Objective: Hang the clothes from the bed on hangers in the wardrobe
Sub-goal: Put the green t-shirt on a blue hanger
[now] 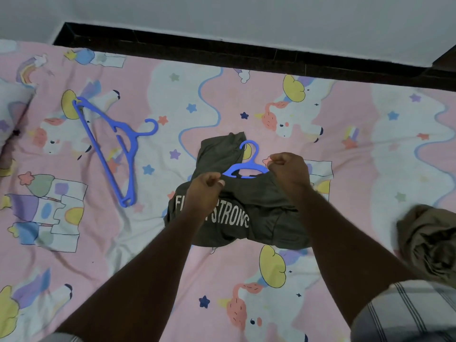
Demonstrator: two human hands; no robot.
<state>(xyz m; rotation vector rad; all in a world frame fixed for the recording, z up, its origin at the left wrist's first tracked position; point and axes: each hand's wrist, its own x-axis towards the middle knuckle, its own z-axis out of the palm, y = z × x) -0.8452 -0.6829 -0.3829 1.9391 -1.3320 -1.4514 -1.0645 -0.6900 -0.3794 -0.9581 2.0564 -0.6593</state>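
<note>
The olive T-shirt (256, 206) was soft matt cloth with rough, speckled printed lettering. The hanger (246, 166) inside its neck and the spare hanger (108, 149) left of the T-shirt looked smooth blue plastic. The bedsheet (172, 267) was matt, creased cotton-like cloth.

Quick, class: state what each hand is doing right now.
Left hand: closed, gripping the dark T-shirt at its collar.
Right hand: closed, gripping the T-shirt collar beside the blue hanger.

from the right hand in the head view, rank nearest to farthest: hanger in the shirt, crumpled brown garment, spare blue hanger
From the right hand:
1. Hanger in the shirt, just left of it.
2. Crumpled brown garment, lower right on the bed.
3. Spare blue hanger, far left.
</note>
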